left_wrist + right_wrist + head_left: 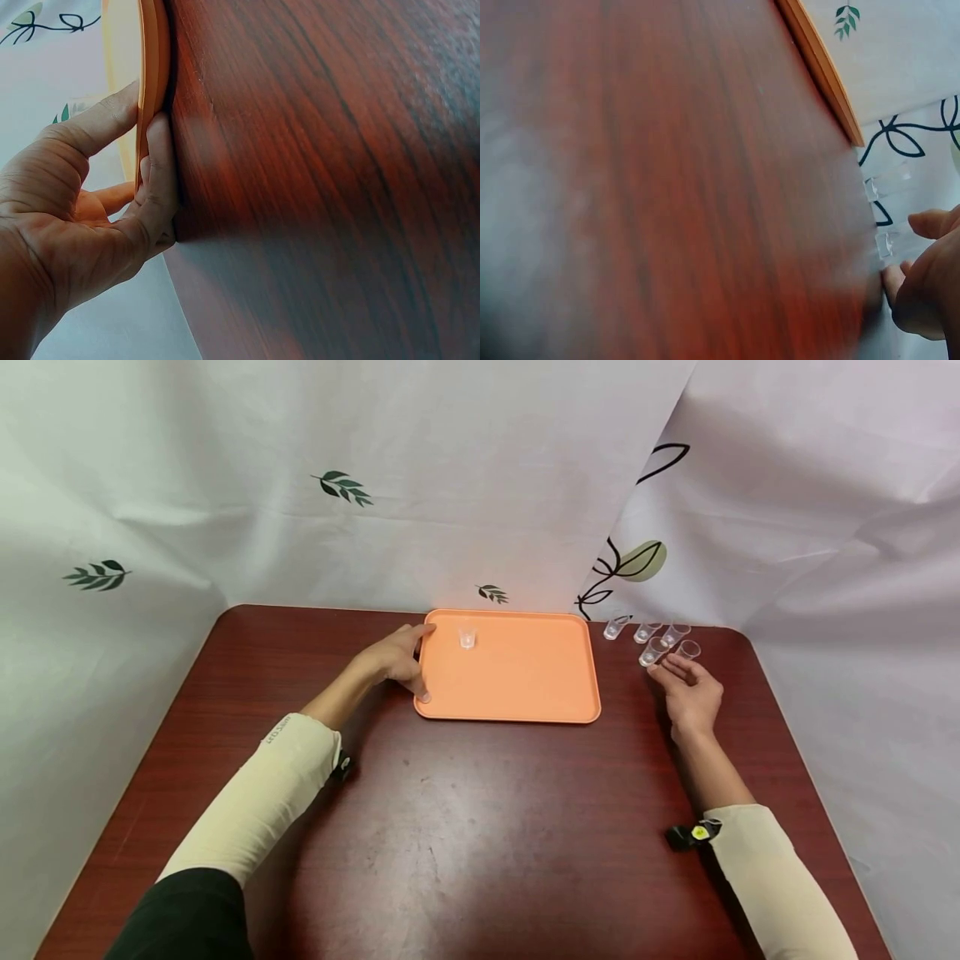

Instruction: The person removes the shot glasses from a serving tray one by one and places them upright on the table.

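An orange tray [517, 681] lies at the far side of the table, with one small clear plastic cup [467, 637] standing in its upper left part. My left hand [397, 658] grips the tray's left end; in the left wrist view, the thumb is on the rim and other fingers [159, 172] curl beneath the edge. My right hand [690, 693] is at a group of several clear cups right of the tray. Its thumb and fingers are spread beside the nearest cup [652, 652], which shows between them in the right wrist view. Whether they touch it, I cannot tell.
More clear cups, including one at the left of the group [615, 627] and one at its right [687, 650], stand close together near the table's back edge. A white curtain [450, 485] with leaf prints hangs right behind the dark red wooden table [480, 827].
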The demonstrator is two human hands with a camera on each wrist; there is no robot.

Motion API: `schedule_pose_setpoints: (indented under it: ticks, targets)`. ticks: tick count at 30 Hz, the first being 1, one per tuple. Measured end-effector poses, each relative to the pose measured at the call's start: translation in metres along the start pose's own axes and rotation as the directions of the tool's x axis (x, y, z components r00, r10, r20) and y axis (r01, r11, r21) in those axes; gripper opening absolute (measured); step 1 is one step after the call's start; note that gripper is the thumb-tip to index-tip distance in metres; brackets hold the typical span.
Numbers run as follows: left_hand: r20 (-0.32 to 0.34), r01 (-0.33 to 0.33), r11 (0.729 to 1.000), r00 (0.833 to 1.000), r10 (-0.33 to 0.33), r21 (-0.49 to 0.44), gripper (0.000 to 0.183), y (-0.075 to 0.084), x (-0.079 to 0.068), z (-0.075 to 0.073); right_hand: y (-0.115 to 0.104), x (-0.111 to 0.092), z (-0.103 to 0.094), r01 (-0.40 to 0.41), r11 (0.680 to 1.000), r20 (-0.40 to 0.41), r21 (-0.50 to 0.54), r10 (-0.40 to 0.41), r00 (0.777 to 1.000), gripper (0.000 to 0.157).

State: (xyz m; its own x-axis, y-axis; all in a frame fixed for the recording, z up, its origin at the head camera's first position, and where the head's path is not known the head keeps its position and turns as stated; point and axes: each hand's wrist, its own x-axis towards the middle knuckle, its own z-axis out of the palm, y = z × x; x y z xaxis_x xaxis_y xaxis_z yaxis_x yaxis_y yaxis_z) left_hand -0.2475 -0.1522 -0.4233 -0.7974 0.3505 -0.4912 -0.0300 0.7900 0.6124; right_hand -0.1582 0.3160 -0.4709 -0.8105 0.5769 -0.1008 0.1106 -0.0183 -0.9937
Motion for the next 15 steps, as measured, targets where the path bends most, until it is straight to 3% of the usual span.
schedule_pose_setpoints:
  ticks: [9,15]
  targets:
    - [0.001,0.007,1.0,1.0,-0.007,0.003,0.145,0.001,0.0,0.0,-0.01,-0.013,-0.003,-0.048,0.998,0.064,0.041,0.046,0.997,0.041]
    - [0.004,0.008,1.0,1.0,-0.008,-0.004,0.145,0.001,-0.001,-0.001,-0.014,-0.024,0.011,-0.058,0.996,0.162,0.061,0.048,0.986,0.034]
